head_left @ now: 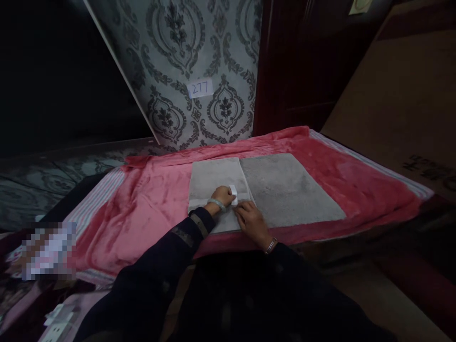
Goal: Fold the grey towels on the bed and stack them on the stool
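Note:
A grey plush cloth lies on the red blanket, with a paler section (pixel 215 173) on the left and a darker section (pixel 285 190) on the right. Over the pale section, my left hand (pixel 222 195) is closed on a small white label (pixel 233 191). Just below and to the right, my right hand (pixel 252 221) is closed, its thumb and fingers together close to the label's lower end. What those right fingers grip, if anything, is too small to make out. A bracelet circles each wrist.
The red blanket (pixel 156 204) with striped edges covers the table. Behind it is a patterned wall (pixel 224 66) with a paper marked 277 (pixel 200 88). A large cardboard box (pixel 399 95) stands right, a dark screen (pixel 64 76) left. A white power strip (pixel 55 330) sits lower left.

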A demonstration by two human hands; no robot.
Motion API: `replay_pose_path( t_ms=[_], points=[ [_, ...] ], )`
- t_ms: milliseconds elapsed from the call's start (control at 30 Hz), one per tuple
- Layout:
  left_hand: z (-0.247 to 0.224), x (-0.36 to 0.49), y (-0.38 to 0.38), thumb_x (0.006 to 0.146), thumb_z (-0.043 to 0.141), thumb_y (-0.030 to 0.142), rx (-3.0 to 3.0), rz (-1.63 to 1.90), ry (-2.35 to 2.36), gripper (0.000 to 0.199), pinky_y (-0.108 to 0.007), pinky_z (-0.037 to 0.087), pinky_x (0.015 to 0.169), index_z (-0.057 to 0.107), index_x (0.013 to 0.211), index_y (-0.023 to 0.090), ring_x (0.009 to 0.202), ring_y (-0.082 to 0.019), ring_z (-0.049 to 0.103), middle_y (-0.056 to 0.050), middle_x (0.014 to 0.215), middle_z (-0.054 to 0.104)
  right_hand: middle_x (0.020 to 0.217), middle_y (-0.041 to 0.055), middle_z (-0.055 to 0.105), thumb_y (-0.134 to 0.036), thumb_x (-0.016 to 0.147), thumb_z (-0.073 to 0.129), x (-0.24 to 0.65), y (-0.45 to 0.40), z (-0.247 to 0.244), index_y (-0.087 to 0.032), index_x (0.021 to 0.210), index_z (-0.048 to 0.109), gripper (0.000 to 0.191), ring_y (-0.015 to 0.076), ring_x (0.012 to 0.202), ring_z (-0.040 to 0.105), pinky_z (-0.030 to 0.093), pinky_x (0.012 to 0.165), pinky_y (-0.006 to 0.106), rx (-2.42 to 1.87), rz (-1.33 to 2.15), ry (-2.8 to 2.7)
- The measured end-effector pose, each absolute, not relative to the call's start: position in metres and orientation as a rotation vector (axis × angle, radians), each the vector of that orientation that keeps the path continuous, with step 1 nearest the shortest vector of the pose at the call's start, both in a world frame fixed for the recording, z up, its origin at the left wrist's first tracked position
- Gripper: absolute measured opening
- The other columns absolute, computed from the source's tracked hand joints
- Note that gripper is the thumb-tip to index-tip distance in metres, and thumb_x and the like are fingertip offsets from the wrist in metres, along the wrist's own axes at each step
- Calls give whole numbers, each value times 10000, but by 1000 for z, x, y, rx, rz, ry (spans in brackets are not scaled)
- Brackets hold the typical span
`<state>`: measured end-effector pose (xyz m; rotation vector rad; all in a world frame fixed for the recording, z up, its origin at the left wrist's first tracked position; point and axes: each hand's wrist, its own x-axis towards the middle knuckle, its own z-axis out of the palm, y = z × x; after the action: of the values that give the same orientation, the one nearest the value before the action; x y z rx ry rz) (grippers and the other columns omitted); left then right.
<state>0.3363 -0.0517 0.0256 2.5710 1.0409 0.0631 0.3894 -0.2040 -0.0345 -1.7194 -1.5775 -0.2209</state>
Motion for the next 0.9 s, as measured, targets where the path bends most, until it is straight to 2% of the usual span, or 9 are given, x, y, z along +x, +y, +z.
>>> replay_pose_path(
  t_ms=[133, 267, 367, 467, 567, 700, 900],
  points=[
    [25, 335, -49, 867, 592, 269, 2645, 98, 1070, 185, -292, 461, 772, 749, 911, 181, 902, -209, 665, -88, 929, 742, 1132, 116, 636, -148, 964, 449, 389, -204, -34, -175, 1114, 689, 284, 252, 1078, 525, 491, 948, 415, -1737, -234, -1593],
    [33, 345, -33, 868, 590, 251, 2723, 83, 1027, 160, -304, 474, 803, 733, 916, 198, 913, -219, 664, -85, 925, 739, 1211, 116, 635, -141, 950, 448, 386, -205, -30, -200, 1216, 665, 348, 266, 1142, 524, 481, 983, 445, -1789, -216, -1634],
    [41, 356, -20, 880, 564, 230, 2787, 131, 996, 223, -333, 473, 902, 716, 1036, 180, 1031, -241, 646, -122, 1050, 722, 1403, 114, 565, -184, 957, 460, 382, -207, -28, -212, 1364, 583, 427, 286, 1303, 459, 417, 1066, 493, -1854, -213, -1682],
    [37, 367, -9, 886, 593, 323, 2960, 173, 680, 482, -422, 357, 1119, 580, 1335, 149, 1350, -294, 472, -179, 1409, 561, 1553, 80, 430, -301, 972, 489, 379, -208, -29, -233, 1476, 472, 509, 300, 1464, 294, 250, 1169, 580, -1919, -188, -1736],
    [22, 377, 6, 931, 527, 417, 3075, 13, 325, 631, -531, 210, 1205, 397, 1503, 184, 1493, -304, 279, -162, 1596, 352, 1593, 64, 359, -403, 968, 511, 379, -209, -31, -247, 1515, 414, 577, 289, 1493, 249, 173, 1198, 591, -1959, -89, -1767],
    [8, 396, 36, 974, 426, 444, 3060, -29, 263, 616, -554, 146, 1217, 324, 1545, 234, 1520, -276, 215, -133, 1633, 274, 1616, 42, 301, -449, 957, 521, 380, -209, -32, -264, 1543, 363, 635, 290, 1507, 209, 163, 1210, 580, -1956, 1, -1781],
    [4, 426, 79, 967, 439, 454, 3022, 3, 165, 637, -501, 130, 1231, 332, 1541, 200, 1521, -246, 214, -150, 1631, 256, 1633, 25, 241, -382, 919, 579, 380, -210, -36, -271, 1565, 315, 706, 303, 1512, 191, 170, 1219, 590, -1944, -16, -1784]
  ],
)
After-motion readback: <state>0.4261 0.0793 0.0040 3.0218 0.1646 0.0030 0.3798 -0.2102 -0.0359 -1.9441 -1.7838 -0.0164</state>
